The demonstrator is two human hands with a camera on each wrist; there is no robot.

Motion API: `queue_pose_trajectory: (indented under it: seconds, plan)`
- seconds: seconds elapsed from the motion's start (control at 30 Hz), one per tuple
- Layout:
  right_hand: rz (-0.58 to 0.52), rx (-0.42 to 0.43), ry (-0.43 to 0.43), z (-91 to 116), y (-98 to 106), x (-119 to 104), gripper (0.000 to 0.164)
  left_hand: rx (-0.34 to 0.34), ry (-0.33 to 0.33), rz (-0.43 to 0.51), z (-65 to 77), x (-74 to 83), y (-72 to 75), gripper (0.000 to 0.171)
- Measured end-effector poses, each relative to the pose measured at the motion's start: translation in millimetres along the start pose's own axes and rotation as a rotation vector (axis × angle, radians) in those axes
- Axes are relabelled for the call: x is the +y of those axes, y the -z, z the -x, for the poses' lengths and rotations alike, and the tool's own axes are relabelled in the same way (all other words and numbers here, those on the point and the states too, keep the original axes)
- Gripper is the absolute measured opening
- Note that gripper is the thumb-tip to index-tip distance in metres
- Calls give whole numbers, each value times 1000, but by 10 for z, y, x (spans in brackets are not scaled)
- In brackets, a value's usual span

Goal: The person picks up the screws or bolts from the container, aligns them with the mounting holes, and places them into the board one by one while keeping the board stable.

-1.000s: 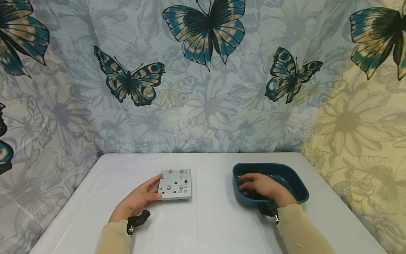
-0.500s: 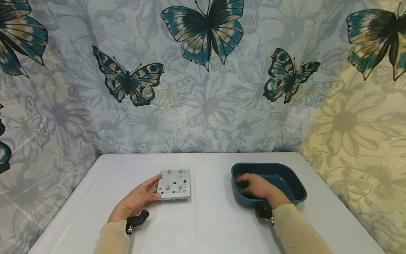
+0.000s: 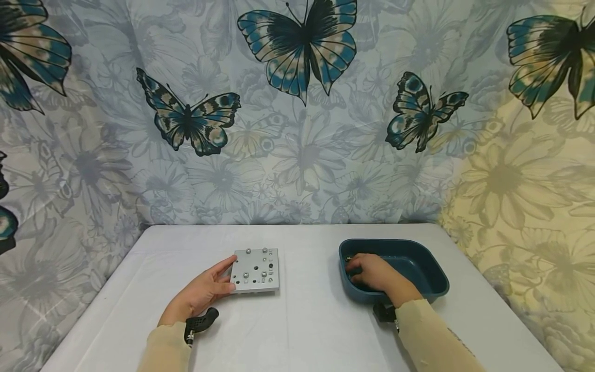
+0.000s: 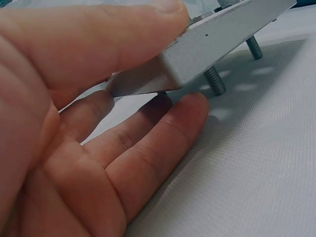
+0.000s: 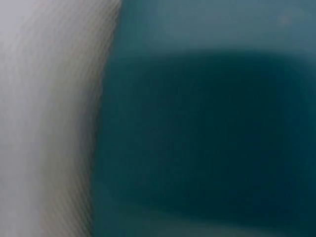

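Observation:
My left hand (image 3: pixel 200 293) grips the left edge of a silver metal plate (image 3: pixel 255 283), thumb on top and fingers beneath. Several screws stand in the plate's top, among small holes. In the left wrist view, threaded screw shanks (image 4: pixel 216 81) stick out below the plate (image 4: pixel 212 44), which is raised over the cloth. On the right, my right hand (image 3: pixel 378 274) reaches into a dark blue bin (image 3: pixel 429 263), fingers bent down at its left end. A tiny shiny piece (image 3: pixel 348 258) shows by the fingers; what they hold is hidden. Only the blurred bin wall (image 5: pixel 197 138) fills the right wrist view.
A white cloth covers the table (image 3: pixel 307 330). Its far edge meets a butterfly-print curtain (image 3: pixel 302 170). The bin's front wall rises close to my right wrist.
My right hand has shifted slightly left inside the bin, and its fingers have bent more. The left hand and the plate have stayed in place.

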State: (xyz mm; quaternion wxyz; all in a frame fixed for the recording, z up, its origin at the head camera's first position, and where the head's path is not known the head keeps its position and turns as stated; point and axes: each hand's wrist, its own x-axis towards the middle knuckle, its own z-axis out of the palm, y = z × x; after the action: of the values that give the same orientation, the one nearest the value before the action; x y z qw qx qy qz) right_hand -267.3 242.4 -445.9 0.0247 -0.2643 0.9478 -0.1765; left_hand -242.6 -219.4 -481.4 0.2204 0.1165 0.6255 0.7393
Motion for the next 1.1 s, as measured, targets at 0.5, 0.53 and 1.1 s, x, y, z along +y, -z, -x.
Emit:
queue_pose_trajectory:
  seconds: [0.5,0.53,1.1]
  plan:
    - [-35,104,-117,54,178,-83,24,20,-1,-14,-21,-28,7,93]
    - [-72,116,-136,60,205,-95,27,21,-2,-18,-21,-26,7,93]
    - [-1341,373,-469,-266,293,-497,39,15,1,-22,-1,-2,-7,92]
